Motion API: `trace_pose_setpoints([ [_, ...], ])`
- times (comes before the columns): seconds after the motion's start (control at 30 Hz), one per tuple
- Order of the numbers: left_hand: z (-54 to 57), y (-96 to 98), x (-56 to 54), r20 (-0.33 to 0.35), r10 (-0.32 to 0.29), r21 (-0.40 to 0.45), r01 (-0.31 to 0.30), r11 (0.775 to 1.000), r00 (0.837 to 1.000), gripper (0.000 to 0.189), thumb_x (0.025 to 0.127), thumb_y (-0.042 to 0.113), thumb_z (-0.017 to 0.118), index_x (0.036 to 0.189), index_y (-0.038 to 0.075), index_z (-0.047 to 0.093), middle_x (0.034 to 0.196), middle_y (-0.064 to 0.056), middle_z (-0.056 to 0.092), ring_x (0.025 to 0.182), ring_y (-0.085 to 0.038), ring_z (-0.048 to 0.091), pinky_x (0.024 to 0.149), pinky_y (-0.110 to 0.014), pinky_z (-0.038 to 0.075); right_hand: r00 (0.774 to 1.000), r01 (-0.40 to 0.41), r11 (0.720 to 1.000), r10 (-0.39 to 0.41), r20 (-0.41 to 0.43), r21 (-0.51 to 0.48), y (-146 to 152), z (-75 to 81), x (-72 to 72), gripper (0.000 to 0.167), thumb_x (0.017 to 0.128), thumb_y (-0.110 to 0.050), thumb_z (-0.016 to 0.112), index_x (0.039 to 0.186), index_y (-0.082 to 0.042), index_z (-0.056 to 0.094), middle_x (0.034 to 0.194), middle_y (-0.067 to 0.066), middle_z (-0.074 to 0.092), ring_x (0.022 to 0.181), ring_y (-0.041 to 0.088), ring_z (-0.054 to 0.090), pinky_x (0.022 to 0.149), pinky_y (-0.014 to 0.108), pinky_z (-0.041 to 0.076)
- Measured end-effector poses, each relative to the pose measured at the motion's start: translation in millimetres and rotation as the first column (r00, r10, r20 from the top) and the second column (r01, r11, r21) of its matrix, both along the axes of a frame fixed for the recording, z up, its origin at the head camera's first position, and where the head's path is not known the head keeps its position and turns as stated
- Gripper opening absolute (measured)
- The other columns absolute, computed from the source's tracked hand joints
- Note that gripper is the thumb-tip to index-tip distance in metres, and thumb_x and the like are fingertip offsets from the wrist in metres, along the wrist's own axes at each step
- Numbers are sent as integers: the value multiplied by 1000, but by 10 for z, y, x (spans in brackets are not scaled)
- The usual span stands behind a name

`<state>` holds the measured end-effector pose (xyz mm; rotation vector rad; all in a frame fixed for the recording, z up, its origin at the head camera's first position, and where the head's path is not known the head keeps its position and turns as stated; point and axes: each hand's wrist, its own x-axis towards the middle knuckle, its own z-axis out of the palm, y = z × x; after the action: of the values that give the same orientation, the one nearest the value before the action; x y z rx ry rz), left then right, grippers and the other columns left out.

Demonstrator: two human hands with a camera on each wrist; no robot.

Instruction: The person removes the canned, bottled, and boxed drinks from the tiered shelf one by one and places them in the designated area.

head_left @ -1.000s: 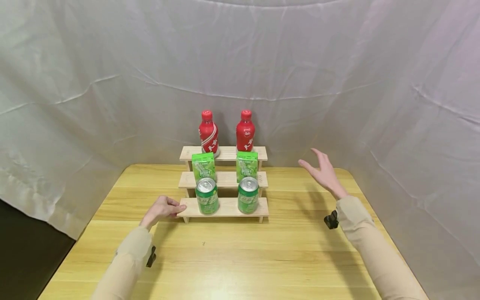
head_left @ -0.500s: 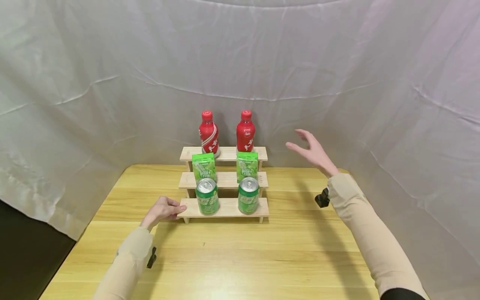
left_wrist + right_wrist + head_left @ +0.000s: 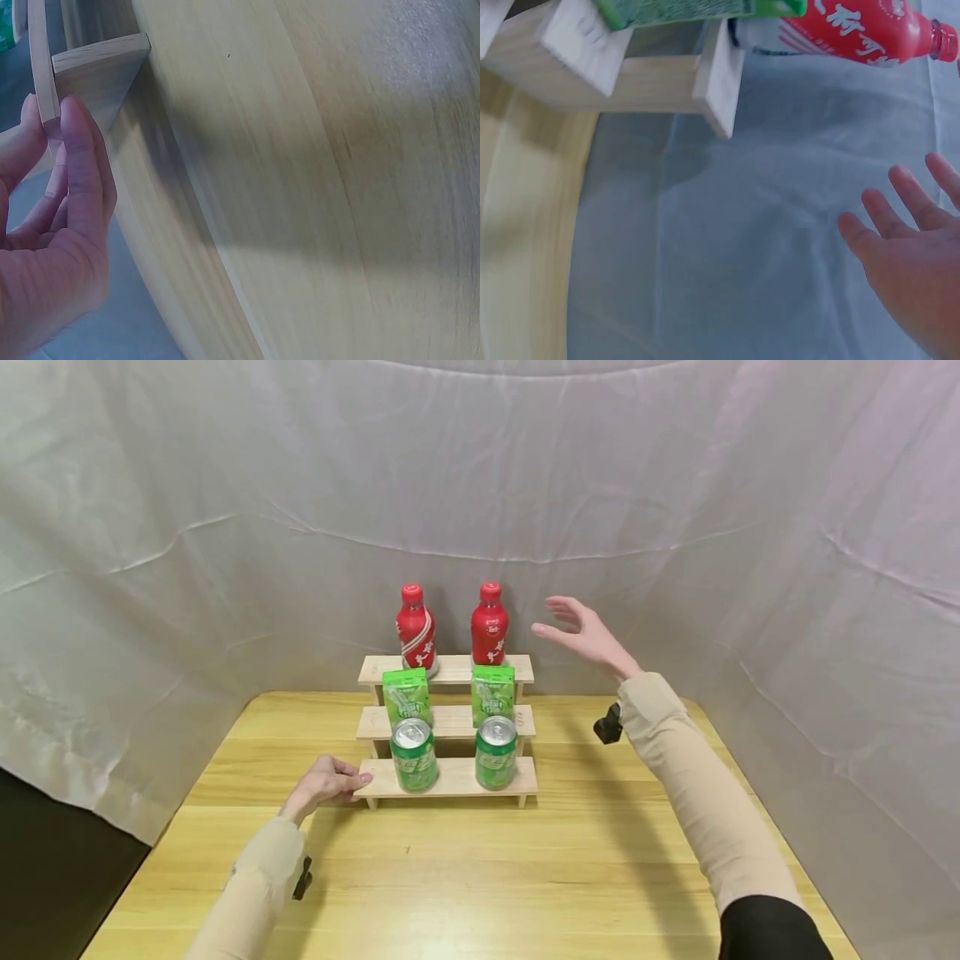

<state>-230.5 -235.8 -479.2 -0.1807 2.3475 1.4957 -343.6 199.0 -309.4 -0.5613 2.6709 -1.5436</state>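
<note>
My left hand [image 3: 327, 781] pinches the left end of the bottom step of a three-tier wooden display stand [image 3: 455, 783]; the left wrist view has thumb and fingers on either face of the board [image 3: 46, 82]. My right hand [image 3: 588, 633] is raised in the air just right of the right red bottle [image 3: 489, 628], fingers extended and apart from it. Another red bottle [image 3: 416, 631] stands to its left on the top tier. Two green drink cartons [image 3: 406, 695] stand on the middle tier. On the bottom tier are two green cans [image 3: 413, 756] with silver tops.
The stand is on a light wooden table [image 3: 465, 877] toward its back. A grey-white cloth [image 3: 480, 468] hangs behind and along both sides. A dark area [image 3: 60, 868] lies at the lower left beyond the table edge.
My right hand has moved left and upward, from over the table's right side to near the right red bottle. The left hand keeps its place on the stand.
</note>
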Motion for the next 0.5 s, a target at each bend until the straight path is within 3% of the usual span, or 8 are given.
trace_pose_setpoints([
  [0.1, -13, -6, -2, 11, 12, 25, -12, 1000, 1000, 49, 94, 12, 72, 123, -22, 51, 94, -13, 63, 68, -10, 64, 67, -22, 65, 1000, -27, 1000, 27, 3, -1, -102, 38, -45, 69, 96, -29, 69, 152, -5, 37, 160, 15, 37, 150, 35, 33, 126, 55, 32],
  [0.33, -12, -56, -24, 4, -33, 82, 33, 996, 999, 63, 90, 21, 78, 121, -25, 49, 91, -12, 62, 67, -10, 65, 67, -20, 64, 997, -82, 996, 82, 4, -29, -336, 123, -129, 63, 98, -22, 66, 151, -2, 38, 158, 18, 40, 148, 37, 37, 125, 52, 36],
  [0.5, -28, -25, -29, 24, 12, 43, -13, 999, 1000, 53, 93, 15, 73, 124, -22, 51, 93, -12, 63, 67, -8, 64, 67, -20, 64, 993, -118, 991, 119, 4, -54, -488, 163, -181, 61, 99, -19, 64, 152, -2, 38, 157, 19, 41, 147, 36, 39, 124, 51, 38],
])
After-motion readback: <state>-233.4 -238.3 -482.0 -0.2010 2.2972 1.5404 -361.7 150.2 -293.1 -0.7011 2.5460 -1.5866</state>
